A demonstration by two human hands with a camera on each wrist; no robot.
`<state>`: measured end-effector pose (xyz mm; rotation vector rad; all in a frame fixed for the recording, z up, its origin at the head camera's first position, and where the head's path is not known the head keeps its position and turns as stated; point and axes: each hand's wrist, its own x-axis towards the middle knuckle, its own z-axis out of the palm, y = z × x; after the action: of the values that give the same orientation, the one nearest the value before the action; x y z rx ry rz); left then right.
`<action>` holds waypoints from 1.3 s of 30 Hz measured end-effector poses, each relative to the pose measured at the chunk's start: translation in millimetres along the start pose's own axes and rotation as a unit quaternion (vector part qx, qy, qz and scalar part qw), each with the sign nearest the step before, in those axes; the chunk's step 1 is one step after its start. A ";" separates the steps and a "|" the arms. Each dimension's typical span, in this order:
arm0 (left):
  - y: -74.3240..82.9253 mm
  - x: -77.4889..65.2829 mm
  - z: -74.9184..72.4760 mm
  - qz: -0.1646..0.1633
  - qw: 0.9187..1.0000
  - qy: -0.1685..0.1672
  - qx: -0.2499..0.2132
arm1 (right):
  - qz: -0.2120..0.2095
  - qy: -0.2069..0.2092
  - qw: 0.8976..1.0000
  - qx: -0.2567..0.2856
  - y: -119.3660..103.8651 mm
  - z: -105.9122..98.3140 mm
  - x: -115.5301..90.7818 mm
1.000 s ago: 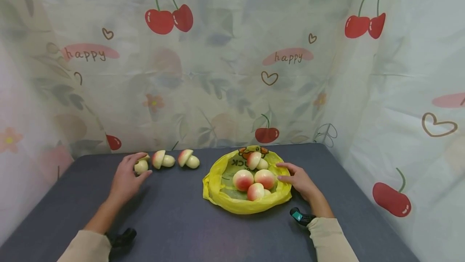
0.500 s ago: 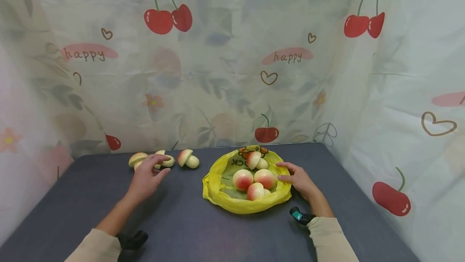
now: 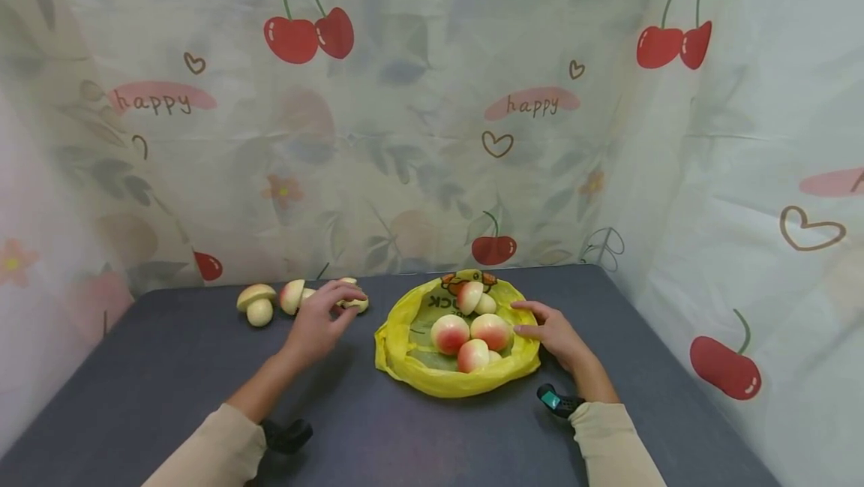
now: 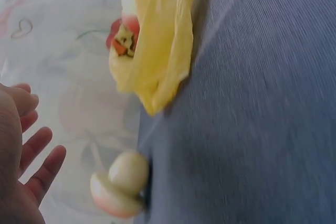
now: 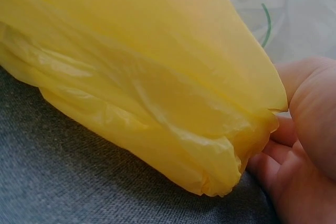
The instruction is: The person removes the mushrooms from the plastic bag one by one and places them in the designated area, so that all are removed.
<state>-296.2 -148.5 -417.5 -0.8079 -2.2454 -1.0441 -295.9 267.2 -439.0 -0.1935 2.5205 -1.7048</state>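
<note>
My left hand (image 3: 322, 326) is over the rightmost toy mushroom (image 3: 361, 304) of a back row, its fingers partly covering it in the head view. In the left wrist view that mushroom (image 4: 126, 179), cream with a red-tinged cap, lies apart from the loosely spread fingers (image 4: 44, 174). The row also has a middle mushroom (image 3: 292, 296), part hidden by the hand, and a left one (image 3: 258, 305). My right hand (image 3: 559, 337) holds the right rim of a yellow plastic bag (image 3: 448, 386), thumb and fingers at its edge. Several such mushrooms (image 3: 451, 334) lie in the bag.
The dark grey tabletop (image 3: 405, 449) ends against a back curtain (image 3: 418, 194) printed with cherries and "happy". Another curtain side (image 3: 776, 172) borders the right. Black bands (image 3: 559, 401) are on both wrists.
My left hand has moved right along the row, from the left mushroom past the middle one to the rightmost. The mushrooms, bag and right hand stay in place.
</note>
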 end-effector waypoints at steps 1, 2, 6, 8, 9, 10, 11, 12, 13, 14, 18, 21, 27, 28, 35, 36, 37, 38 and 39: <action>2.4 2.3 2.5 0.003 1.000 -0.002 -0.003 | 0.000 -0.002 1.000 0.001 -3.8 0.1 -1.4; 4.4 4.6 5.3 0.007 1.000 -0.004 -0.006 | 0.000 -0.003 1.000 0.001 -3.6 0.0 -0.7; 14.7 14.0 17.6 0.018 1.000 -0.018 -0.009 | -0.004 -0.001 1.000 0.000 9.5 -1.3 9.6; 20.4 17.4 23.7 0.014 0.999 -0.031 -0.014 | -0.005 0.001 1.000 -0.002 17.4 -1.5 14.9; 23.3 18.7 26.7 0.011 0.999 -0.039 -0.017 | -0.006 0.001 1.000 -0.003 20.9 -1.4 17.0; 25.5 19.6 29.8 0.006 0.999 -0.049 -0.020 | -0.006 0.002 1.000 -0.003 23.5 -1.2 18.5; 27.5 20.1 33.1 0.001 0.998 -0.058 -0.021 | -0.007 0.002 1.000 -0.003 25.0 -0.9 19.5; 29.7 20.4 36.2 -0.005 0.997 -0.068 -0.023 | -0.008 0.002 1.000 -0.003 26.0 -0.5 20.0; 32.4 20.8 38.9 -0.012 0.997 -0.079 -0.024 | -0.008 0.001 1.000 -0.001 26.7 -0.2 20.5; 34.6 20.9 41.7 -0.017 0.996 -0.088 -0.026 | -0.009 0.001 1.000 -0.001 26.8 0.4 20.3; 42.7 21.4 52.0 -0.036 0.992 -0.120 -0.029 | -0.011 -0.002 1.000 -0.006 20.6 1.8 16.7; 48.1 22.1 59.2 -0.041 0.989 -0.142 -0.030 | -0.010 -0.005 1.000 -0.004 9.8 1.9 10.7; 53.5 21.6 73.9 -0.050 0.984 -0.169 -0.031 | -0.010 -0.009 1.000 0.002 9.1 0.1 8.8; 53.6 21.5 76.3 -0.051 0.984 -0.170 -0.031 | -0.011 -0.009 1.000 0.001 12.5 -0.2 10.2; 57.0 20.2 87.4 -0.050 0.979 -0.191 -0.042 | -0.006 0.002 1.000 -0.015 30.4 -1.4 18.2; 58.1 19.9 88.5 -0.051 0.979 -0.195 -0.040 | -0.005 0.003 1.000 -0.016 31.1 -1.7 18.4; 59.0 19.7 89.5 -0.048 0.978 -0.198 -0.034 | -0.003 0.005 1.000 -0.016 31.4 -1.5 18.7; 59.7 19.4 90.8 -0.049 0.978 -0.202 -0.027 | -0.003 0.005 1.000 -0.018 31.6 -1.5 18.7; 60.3 19.0 92.2 -0.048 0.978 -0.205 -0.017 | -0.002 0.006 1.000 -0.017 31.6 -1.5 18.7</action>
<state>-286.1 -37.6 -427.2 -1.0136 -2.6383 -1.0377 -316.3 277.4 -468.0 -0.1912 2.5607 -1.6696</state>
